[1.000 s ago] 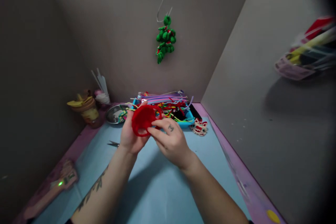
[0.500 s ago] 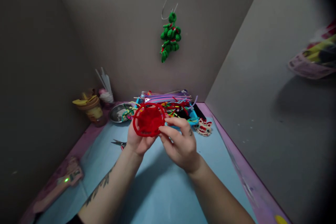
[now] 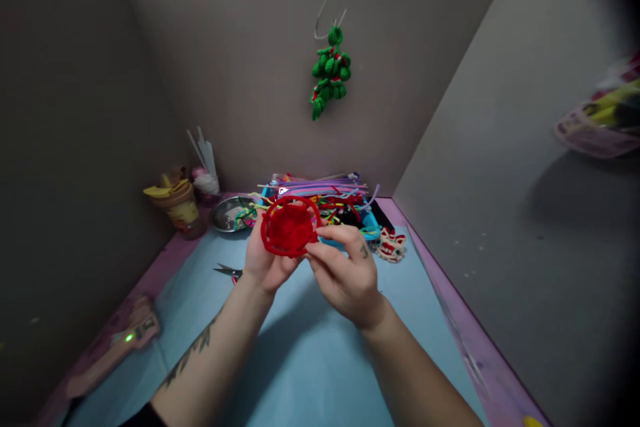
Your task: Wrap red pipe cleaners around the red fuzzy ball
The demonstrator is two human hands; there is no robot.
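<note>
A small red basket made of fuzzy pipe cleaners (image 3: 290,229), round with a raised ring for a rim, is held up above the table with its opening facing me. My left hand (image 3: 265,260) cradles it from below and behind, the palm turned up and most fingers hidden by it. On the other side, my right hand (image 3: 347,270) pinches the rim at its right edge between thumb and fingers. Scissors (image 3: 229,271) with dark blades lie on the blue mat (image 3: 310,360), partly covered by my left wrist.
Behind my hands stands a blue tray (image 3: 373,230) full of colourful pipe cleaners. A metal bowl (image 3: 220,217), a brown pot (image 3: 180,207) and a pink glue gun (image 3: 117,353) are leftward. A cream-and-red piece (image 3: 390,245) lies right. Green leafy decoration (image 3: 330,73) hangs from a wire; grey panels enclose the table.
The view has shifted slightly. The red basket has turned a little in my hands and sits slightly further right; both hands keep their hold.
</note>
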